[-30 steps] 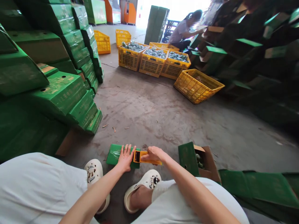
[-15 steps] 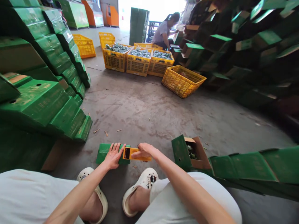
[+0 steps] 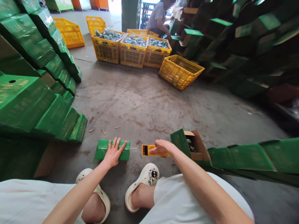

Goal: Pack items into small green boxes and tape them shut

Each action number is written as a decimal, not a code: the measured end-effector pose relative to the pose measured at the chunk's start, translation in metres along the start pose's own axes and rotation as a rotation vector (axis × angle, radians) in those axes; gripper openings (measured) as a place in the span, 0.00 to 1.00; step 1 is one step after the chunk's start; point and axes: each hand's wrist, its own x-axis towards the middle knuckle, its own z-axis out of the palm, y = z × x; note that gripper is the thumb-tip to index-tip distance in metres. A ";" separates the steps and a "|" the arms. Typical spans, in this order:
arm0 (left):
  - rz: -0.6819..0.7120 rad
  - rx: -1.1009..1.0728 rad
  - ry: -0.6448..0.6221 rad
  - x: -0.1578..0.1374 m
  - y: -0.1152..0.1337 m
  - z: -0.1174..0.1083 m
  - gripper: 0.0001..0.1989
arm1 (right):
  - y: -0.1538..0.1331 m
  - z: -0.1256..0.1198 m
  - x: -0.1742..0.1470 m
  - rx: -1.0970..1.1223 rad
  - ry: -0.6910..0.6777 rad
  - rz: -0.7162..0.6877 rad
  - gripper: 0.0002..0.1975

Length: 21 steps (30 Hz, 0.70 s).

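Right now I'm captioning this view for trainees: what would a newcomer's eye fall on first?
Probably the row of three filled yellow crates at upper centre. Then, at lower centre, the left hand spread on a green box and the right hand holding an orange-yellow tool, a clear strip between box and tool. Stacks of green boxes crowd the left edge.

Stacked boxes [image 3: 28, 99] and yellow crates [image 3: 133, 58] (three well filled) on a grey floor [image 3: 126, 96] showed a packing warehouse.

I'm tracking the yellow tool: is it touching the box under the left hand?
Apart: the head view shows a gap between tool and box, crossed by a clear strip.
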 end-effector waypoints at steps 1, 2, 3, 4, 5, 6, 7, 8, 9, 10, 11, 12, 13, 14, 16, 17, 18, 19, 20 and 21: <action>0.018 0.012 0.012 -0.003 0.002 0.002 0.64 | -0.007 0.002 0.004 -0.051 0.016 -0.002 0.23; 0.040 0.028 0.020 -0.005 0.004 0.003 0.64 | -0.014 0.004 0.008 -0.098 0.025 -0.004 0.24; 0.059 0.042 0.023 -0.007 0.005 0.004 0.64 | -0.021 0.005 0.014 -0.137 0.029 0.001 0.25; 0.070 0.054 0.022 -0.007 0.005 0.005 0.64 | -0.030 0.008 0.020 -0.166 0.029 0.012 0.26; 0.071 0.063 0.020 -0.007 0.005 0.006 0.64 | -0.039 0.011 0.027 -0.184 0.026 0.023 0.27; 0.066 0.069 0.018 -0.007 0.004 0.006 0.64 | -0.049 0.014 0.034 -0.193 0.024 0.032 0.28; 0.060 0.071 0.017 -0.006 0.004 0.007 0.64 | -0.060 0.019 0.042 -0.190 0.026 0.035 0.28; 0.054 0.072 0.018 -0.004 0.003 0.008 0.64 | -0.073 0.024 0.050 -0.181 0.035 0.033 0.28; 0.049 0.073 0.021 -0.003 0.003 0.008 0.64 | -0.086 0.030 0.057 -0.170 0.044 0.032 0.27; 0.045 0.072 0.023 -0.002 0.003 0.009 0.64 | -0.098 0.037 0.064 -0.148 0.065 0.013 0.26; 0.043 0.070 0.024 -0.001 0.003 0.010 0.65 | -0.109 0.042 0.070 -0.132 0.097 0.017 0.24; 0.042 0.066 0.025 0.000 0.004 0.010 0.65 | -0.119 0.047 0.074 -0.127 0.113 0.017 0.23; 0.042 0.061 0.024 0.000 0.005 0.010 0.65 | -0.125 0.051 0.077 -0.122 0.130 0.019 0.22; 0.045 0.057 0.021 0.000 0.006 0.010 0.65 | -0.129 0.054 0.077 -0.123 0.140 0.023 0.21; 0.060 0.057 0.000 0.001 0.004 0.008 0.67 | -0.129 0.055 0.074 -0.128 0.150 0.028 0.21; 0.067 0.061 -0.018 0.000 0.000 0.005 0.67 | -0.127 0.054 0.070 -0.130 0.155 0.032 0.21; 0.064 0.068 -0.038 0.000 -0.005 0.001 0.68 | -0.123 0.052 0.065 -0.134 0.162 0.038 0.21; 0.047 0.076 -0.059 -0.001 -0.012 -0.004 0.69 | -0.119 0.049 0.060 -0.138 0.170 0.044 0.21; 0.020 0.086 -0.072 -0.003 -0.020 -0.010 0.69 | -0.115 0.046 0.053 -0.141 0.182 0.051 0.21; -0.008 0.096 -0.079 -0.005 -0.028 -0.016 0.68 | -0.112 0.042 0.047 -0.143 0.196 0.057 0.21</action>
